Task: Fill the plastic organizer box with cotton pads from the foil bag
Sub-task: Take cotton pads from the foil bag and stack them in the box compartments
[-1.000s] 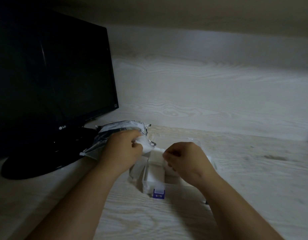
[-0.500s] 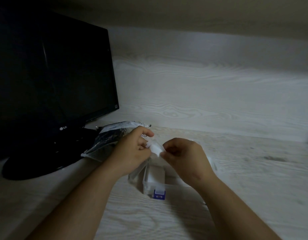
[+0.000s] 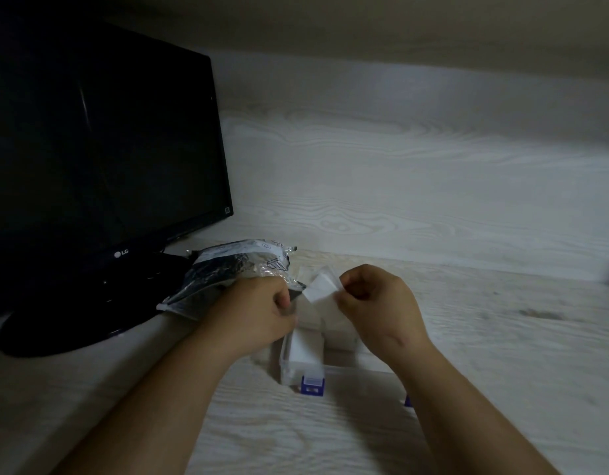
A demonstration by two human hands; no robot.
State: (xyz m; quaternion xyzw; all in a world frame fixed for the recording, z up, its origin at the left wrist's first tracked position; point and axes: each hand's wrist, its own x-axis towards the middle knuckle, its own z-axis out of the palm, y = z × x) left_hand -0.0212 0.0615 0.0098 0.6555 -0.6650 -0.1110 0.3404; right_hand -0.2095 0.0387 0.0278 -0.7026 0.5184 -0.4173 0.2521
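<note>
A clear plastic organizer box (image 3: pixel 285 359) with blue latches lies open on the pale wooden desk, white cotton pads filling its left compartment. A crumpled foil bag (image 3: pixel 227 269) lies just left of it, by the monitor's foot. My right hand (image 3: pixel 378 303) pinches a white square cotton pad (image 3: pixel 318 286) above the box. My left hand (image 3: pixel 258 311) sits at the bag's open mouth with its fingers curled; what they hold is hidden from me.
A black LG monitor (image 3: pixel 101 149) on a round black stand (image 3: pixel 73 323) fills the left side. A wood-grain back wall (image 3: pixel 416 186) rises behind the desk. Bare desk surface (image 3: pixel 502 337) stretches to the right of the box.
The pad passed from between both hands to my right hand alone, which lifted it slightly. My left hand dropped back to the mouth of the bag.
</note>
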